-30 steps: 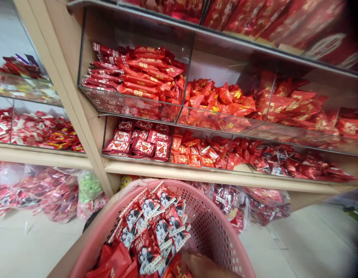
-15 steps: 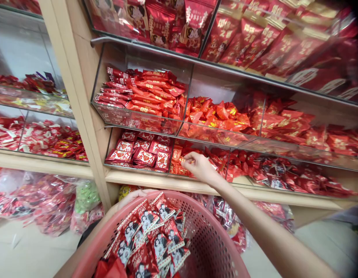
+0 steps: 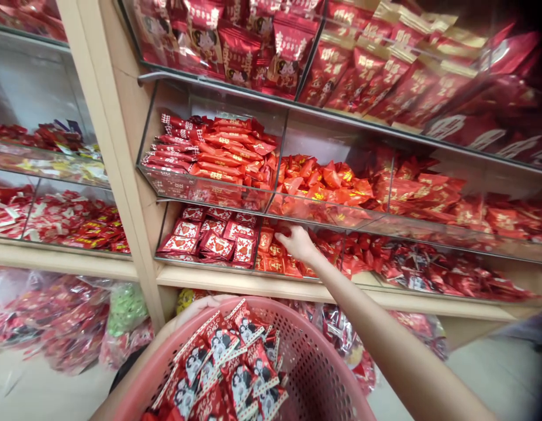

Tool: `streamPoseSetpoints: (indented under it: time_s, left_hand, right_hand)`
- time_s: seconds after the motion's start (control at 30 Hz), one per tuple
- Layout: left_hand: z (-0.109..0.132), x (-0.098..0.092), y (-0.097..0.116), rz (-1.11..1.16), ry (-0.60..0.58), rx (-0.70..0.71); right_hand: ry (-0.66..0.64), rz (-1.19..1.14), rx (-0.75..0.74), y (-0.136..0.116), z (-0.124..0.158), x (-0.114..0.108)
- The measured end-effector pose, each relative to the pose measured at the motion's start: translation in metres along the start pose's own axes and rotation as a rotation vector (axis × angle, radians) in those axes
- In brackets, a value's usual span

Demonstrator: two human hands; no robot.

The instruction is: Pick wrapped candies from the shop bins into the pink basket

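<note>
A pink plastic basket (image 3: pixel 327 351) with perforated walls is low in front of me, holding several red candy packets (image 3: pixel 240 380) printed with couple figures. My left hand (image 3: pixel 204 305) grips its far left rim, fingers partly hidden behind it. In the lowest shelf row, my right hand (image 3: pixel 299 242) reaches over a compartment of small red packets with gold print (image 3: pixel 271 263). Its thumb points left, apart from the other fingers, which are partly hidden; no packet shows in it. Left of that hand lie square packets with white heart labels (image 3: pixel 218 241).
Clear dividers and a clear front panel (image 3: pixel 209 190) enclose the row above, filled with red wrapped sweets (image 3: pixel 231 149). A wooden post (image 3: pixel 108 134) stands at left. Plastic bags of sweets (image 3: pixel 64 321) lie on the floor below the shelves.
My right hand has moved slightly up and left, further into the compartment. The basket and left hand sit a little lower in view as the camera shifts.
</note>
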State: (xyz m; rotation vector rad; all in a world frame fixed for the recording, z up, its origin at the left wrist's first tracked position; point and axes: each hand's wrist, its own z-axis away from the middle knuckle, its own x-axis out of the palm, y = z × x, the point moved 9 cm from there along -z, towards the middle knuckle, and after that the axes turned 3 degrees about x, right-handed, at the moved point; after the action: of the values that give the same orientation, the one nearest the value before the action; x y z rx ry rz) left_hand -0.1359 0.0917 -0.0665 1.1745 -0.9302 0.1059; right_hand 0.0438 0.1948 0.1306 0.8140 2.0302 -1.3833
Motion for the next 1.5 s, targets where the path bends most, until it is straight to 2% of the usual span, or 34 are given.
streamPoseSetpoints:
  time_s: [0.17, 0.33, 0.53, 0.67, 0.77, 0.87, 0.97, 1.07, 1.23, 1.5]
  left_hand:
    - [-0.002, 0.009, 0.000, -0.026, -0.065, -0.030]
    - [-0.001, 0.020, -0.002, -0.031, -0.120, -0.051]
    - [-0.003, 0.022, -0.004, -0.011, -0.136, -0.039]
    - [-0.003, 0.026, -0.004, -0.015, -0.155, -0.060]
    - [-0.002, 0.026, -0.006, -0.031, -0.147, -0.083]
    - [0.000, 0.021, -0.006, -0.031, -0.120, -0.076]
    - [0.001, 0.012, -0.005, -0.021, -0.093, -0.066]
    - [0.001, 0.004, -0.005, -0.012, -0.072, -0.059]
    - [-0.001, -0.001, -0.006, -0.008, -0.055, -0.056]
    - [0.001, -0.007, -0.008, -0.018, -0.037, -0.069]
  right_hand:
    - [-0.091, -0.124, -0.024, -0.012, -0.015, 0.014]
    - [-0.113, -0.338, 0.090, 0.003, -0.020, 0.020]
    - [0.021, -0.692, 0.259, 0.033, -0.024, 0.005]
    - [0.102, -0.847, 0.246, 0.034, -0.029, -0.001]
    - [0.115, -0.875, 0.199, 0.031, -0.029, 0.000]
    - [0.108, -0.805, 0.145, 0.032, -0.025, 0.002]
    - [0.085, -0.638, 0.081, 0.034, -0.016, 0.000]
    - [-0.013, -0.403, -0.027, 0.028, -0.003, 0.004]
    - [-0.182, -0.023, -0.226, 0.009, 0.014, 0.022]
    - [-0.256, 0.345, -0.317, 0.001, 0.013, 0.042]
